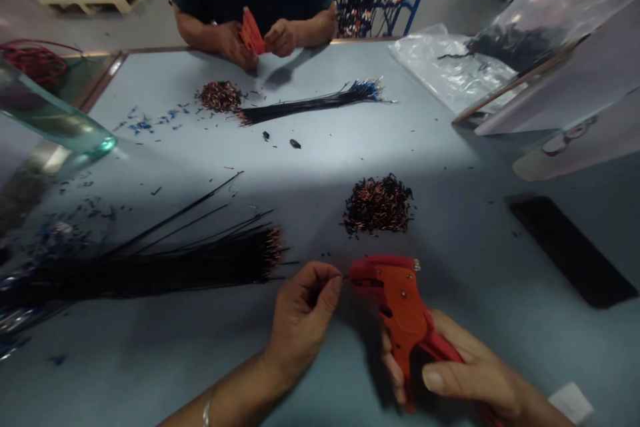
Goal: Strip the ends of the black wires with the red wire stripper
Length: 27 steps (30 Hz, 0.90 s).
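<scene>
My left hand [306, 312] pinches a thin black wire [345, 277] between thumb and forefinger, its end at the jaws of a red and orange wire stripper [404, 297]. Around the tool's handles my right hand [460, 363] is closed, with the jaws pointing left. Left of my left hand lies a thick bundle of black wires [200, 267], copper showing at its right ends. Just beyond the stripper is a heap of short black and copper offcuts [379, 205]. Whether the wire sits inside the jaws is hard to make out.
Across the table [320, 153] a person holds another red wire stripper [251, 32]. Before them lie a smaller wire bundle [310, 103] and an offcut heap [220, 96]. A dark phone-like slab [573, 250] and a clear plastic bag [450, 67] are at right, a glass-like object [60, 117] at left.
</scene>
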Tool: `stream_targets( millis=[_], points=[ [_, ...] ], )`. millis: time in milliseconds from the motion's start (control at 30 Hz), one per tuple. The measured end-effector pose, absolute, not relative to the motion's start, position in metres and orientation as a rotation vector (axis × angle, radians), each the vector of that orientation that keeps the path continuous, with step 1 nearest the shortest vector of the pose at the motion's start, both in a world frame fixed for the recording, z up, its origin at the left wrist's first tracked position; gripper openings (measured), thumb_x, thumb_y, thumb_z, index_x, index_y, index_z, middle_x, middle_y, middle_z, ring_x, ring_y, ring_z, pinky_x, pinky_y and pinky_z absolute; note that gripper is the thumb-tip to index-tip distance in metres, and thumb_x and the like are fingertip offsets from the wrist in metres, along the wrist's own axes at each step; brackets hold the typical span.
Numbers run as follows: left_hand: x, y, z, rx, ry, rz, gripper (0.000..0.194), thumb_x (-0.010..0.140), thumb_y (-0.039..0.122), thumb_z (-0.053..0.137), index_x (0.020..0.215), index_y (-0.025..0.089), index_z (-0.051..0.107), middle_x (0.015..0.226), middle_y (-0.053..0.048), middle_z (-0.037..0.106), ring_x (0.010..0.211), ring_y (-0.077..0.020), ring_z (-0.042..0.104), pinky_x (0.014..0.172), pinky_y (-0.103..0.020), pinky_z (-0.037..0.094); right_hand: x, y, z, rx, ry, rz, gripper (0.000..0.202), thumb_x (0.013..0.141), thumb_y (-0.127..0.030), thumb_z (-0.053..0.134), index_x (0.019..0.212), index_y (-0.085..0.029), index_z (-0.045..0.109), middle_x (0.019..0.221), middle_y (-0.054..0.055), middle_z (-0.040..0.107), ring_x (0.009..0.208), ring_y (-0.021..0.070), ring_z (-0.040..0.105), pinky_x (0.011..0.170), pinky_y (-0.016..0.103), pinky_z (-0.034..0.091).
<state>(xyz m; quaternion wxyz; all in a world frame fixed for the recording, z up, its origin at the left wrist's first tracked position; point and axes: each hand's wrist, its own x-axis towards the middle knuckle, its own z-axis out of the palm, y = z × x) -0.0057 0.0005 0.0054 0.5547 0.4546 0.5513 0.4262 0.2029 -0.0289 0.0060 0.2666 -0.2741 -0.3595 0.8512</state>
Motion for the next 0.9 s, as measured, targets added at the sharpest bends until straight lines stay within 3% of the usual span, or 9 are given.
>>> stream_targets(
  millis=[200, 333, 500, 600, 733, 900],
  points=[
    [-0.006, 0.0, 0.002, 1.111, 1.304, 1.008, 0.018, 0.083, 0.032, 0.061, 0.073, 0.017, 0.061, 0.062, 0.004, 0.051, 0.057, -0.0084, 0.045, 0.053, -0.016, 0.039, 0.212, -0.03, 0.007, -0.778, -0.774, 2.204, 0.036, 0.079, -0.034, 0.067, 0.109, -0.015, 0.059, 0.09, 0.009, 0.064, 0.076, 0.0206, 0.066, 0.064, 0.032, 0.055],
    [-0.007, -0.001, 0.003, 1.101, 1.324, 1.01, 0.02, 0.082, 0.033, 0.061, 0.072, 0.017, 0.061, 0.062, 0.003, 0.05, 0.057, -0.009, 0.044, 0.053, -0.017, 0.039, 0.222, -0.028, 0.016, -0.986, -1.017, 2.07, 0.037, 0.082, -0.04, 0.064, 0.112, -0.019, 0.058, 0.09, 0.008, 0.064, 0.076, 0.0223, 0.065, 0.063, 0.034, 0.056],
    [-0.007, -0.001, 0.004, 1.08, 1.345, 1.025, 0.02, 0.083, 0.034, 0.062, 0.073, 0.017, 0.062, 0.061, 0.004, 0.05, 0.057, -0.0093, 0.043, 0.053, -0.018, 0.038, 0.224, -0.029, 0.032, -1.333, -1.854, 1.291, 0.019, 0.083, -0.035, 0.062, 0.098, -0.023, 0.062, 0.079, 0.005, 0.065, 0.069, 0.0223, 0.064, 0.06, 0.031, 0.053],
    [-0.007, -0.001, 0.003, 1.048, 1.385, 1.052, 0.019, 0.083, 0.034, 0.062, 0.074, 0.017, 0.063, 0.061, 0.004, 0.049, 0.056, -0.009, 0.042, 0.052, -0.018, 0.037, 0.226, -0.03, 0.035, -1.356, -2.092, 0.886, 0.036, 0.081, -0.032, 0.063, 0.116, -0.023, 0.058, 0.094, 0.009, 0.07, 0.08, 0.0262, 0.068, 0.065, 0.034, 0.056],
    [-0.007, -0.001, 0.002, 1.053, 1.416, 1.083, 0.016, 0.083, 0.031, 0.062, 0.076, 0.017, 0.064, 0.062, 0.004, 0.053, 0.056, -0.0089, 0.045, 0.052, -0.017, 0.04, 0.227, -0.026, 0.031, -1.241, -2.341, 0.704, 0.046, 0.081, -0.028, 0.062, 0.124, -0.017, 0.053, 0.104, 0.013, 0.069, 0.086, 0.027, 0.068, 0.072, 0.038, 0.056],
    [-0.007, -0.002, 0.004, 1.122, 1.402, 1.084, 0.014, 0.083, 0.028, 0.062, 0.075, 0.017, 0.065, 0.061, 0.003, 0.057, 0.057, -0.0091, 0.05, 0.053, -0.017, 0.043, 0.216, -0.021, 0.023, -1.097, -2.563, 0.471, 0.035, 0.081, -0.022, 0.06, 0.115, -0.012, 0.06, 0.098, 0.015, 0.07, 0.084, 0.0291, 0.067, 0.073, 0.046, 0.052]
  ],
)
